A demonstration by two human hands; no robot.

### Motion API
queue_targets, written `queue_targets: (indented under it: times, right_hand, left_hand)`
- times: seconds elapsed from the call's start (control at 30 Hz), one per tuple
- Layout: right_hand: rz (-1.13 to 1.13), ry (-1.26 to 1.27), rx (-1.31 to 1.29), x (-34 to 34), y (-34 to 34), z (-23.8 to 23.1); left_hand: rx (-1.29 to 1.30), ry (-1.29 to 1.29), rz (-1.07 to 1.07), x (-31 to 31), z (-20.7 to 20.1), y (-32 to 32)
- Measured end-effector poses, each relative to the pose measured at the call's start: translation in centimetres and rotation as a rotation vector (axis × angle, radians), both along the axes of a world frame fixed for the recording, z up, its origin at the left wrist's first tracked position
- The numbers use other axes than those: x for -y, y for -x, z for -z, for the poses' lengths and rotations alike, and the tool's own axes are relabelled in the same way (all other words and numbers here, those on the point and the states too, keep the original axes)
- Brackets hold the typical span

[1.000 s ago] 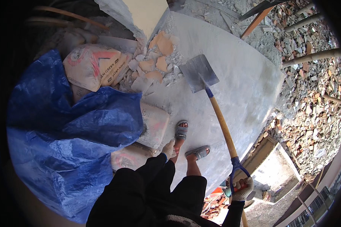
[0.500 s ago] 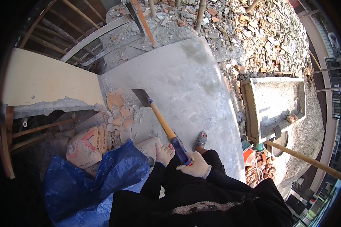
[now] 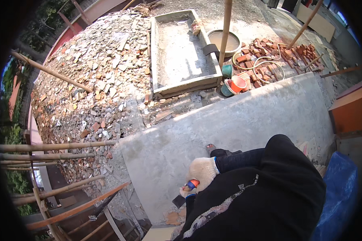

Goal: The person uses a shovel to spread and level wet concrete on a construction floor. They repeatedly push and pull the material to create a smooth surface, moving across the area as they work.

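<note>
My right hand [image 3: 204, 172], in a cream knitted work glove, is closed round the upper end of a long-handled tool [image 3: 193, 184] with a blue and orange grip. My left hand [image 3: 186, 193], gloved too, shows only in part just below it and appears closed on the handle. The tool's flat dark blade [image 3: 178, 201] points down over the grey concrete slab [image 3: 161, 160]. My body and hands hide most of the handle. Broken orange-brown pieces [image 3: 173, 218] lie beside the blade.
Beyond the slab stand a concrete trough [image 3: 160, 60], buckets [image 3: 238, 83], a round basin [image 3: 234, 43] and a brick pile [image 3: 265, 50]. Rubble [image 3: 104, 72] spreads at left, with bamboo poles [image 3: 56, 147] nearby. Blue sheeting [image 3: 338, 193] lies at right.
My view has swung left, so the trough and rubble now sit ahead and the blue sheeting at right. My left hand has gone from open beside the handle to appearing closed on it.
</note>
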State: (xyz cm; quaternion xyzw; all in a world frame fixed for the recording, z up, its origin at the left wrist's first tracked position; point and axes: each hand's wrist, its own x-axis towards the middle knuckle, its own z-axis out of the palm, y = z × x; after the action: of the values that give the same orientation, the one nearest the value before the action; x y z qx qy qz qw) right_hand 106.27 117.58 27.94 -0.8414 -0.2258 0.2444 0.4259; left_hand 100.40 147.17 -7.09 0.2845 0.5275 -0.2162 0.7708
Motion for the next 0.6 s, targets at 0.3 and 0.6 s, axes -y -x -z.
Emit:
queue_targets:
  times: [0.3,0.6]
  right_hand:
    - [0.595,-0.128,0.239,8.2,-2.2,5.1]
    - [1.131,-0.271,-0.069,6.1,1.6,8.8]
  left_hand:
    - [-0.047,-0.116,0.689,6.3,2.3,-18.1]
    - [-0.06,-0.104,1.109,14.7,3.1,-30.8]
